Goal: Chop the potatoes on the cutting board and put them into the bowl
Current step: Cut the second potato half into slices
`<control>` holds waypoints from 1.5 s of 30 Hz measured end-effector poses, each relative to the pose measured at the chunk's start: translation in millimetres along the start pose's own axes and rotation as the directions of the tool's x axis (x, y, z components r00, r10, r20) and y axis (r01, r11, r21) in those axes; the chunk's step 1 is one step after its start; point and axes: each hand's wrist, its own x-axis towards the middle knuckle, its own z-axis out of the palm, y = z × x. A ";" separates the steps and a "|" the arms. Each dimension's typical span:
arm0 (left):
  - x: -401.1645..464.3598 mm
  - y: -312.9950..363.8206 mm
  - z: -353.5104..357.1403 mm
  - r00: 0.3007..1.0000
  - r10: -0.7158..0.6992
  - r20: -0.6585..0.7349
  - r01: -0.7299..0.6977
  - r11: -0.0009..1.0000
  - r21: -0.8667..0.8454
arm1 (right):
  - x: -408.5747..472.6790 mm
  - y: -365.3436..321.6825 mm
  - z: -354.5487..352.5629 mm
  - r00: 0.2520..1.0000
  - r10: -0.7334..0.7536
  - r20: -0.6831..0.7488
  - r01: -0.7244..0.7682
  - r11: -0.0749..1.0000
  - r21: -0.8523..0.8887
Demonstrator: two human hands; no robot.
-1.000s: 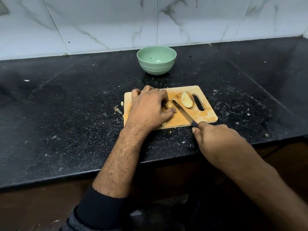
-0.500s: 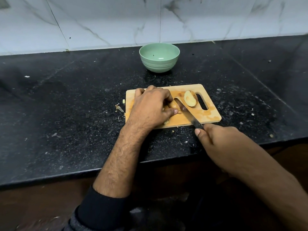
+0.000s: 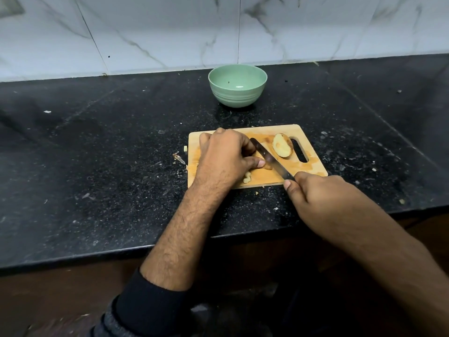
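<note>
A small wooden cutting board (image 3: 313, 170) lies on the black counter. My left hand (image 3: 224, 156) curls over a potato piece (image 3: 266, 165) on the board and hides most of it. My right hand (image 3: 315, 195) grips the handle of a knife (image 3: 269, 159) whose blade lies diagonally against that piece, right beside my left thumb. A potato half (image 3: 281, 148) lies cut side up near the board's handle slot. A small cut chunk (image 3: 247, 178) sits by the board's front edge. The green bowl (image 3: 237, 85) stands behind the board and looks empty.
Small potato scraps (image 3: 181, 158) lie on the counter (image 3: 97, 166) just left of the board. A white marble-tiled wall (image 3: 170, 32) backs the counter. The counter's front edge runs below my forearms.
The knife blade has slid forward and to the left across the held potato piece. My left hand stays on the piece. The view has shifted slightly.
</note>
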 end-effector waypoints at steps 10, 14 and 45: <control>-4.1 6.4 1.7 0.994 0.109 0.028 -0.112 0.982 0.151 | 4.7 -1.9 -2.0 0.999 0.006 0.045 -0.003 0.999 -0.050; -1.7 12.0 0.6 0.992 0.110 0.059 -0.121 0.965 0.233 | 8.3 -1.4 -9.8 0.996 -0.001 0.090 0.007 0.997 -0.074; -5.7 19.3 2.5 1.000 0.012 -0.013 -0.009 0.983 0.181 | 7.7 5.2 -10.4 0.971 -0.022 0.239 0.032 0.999 -0.041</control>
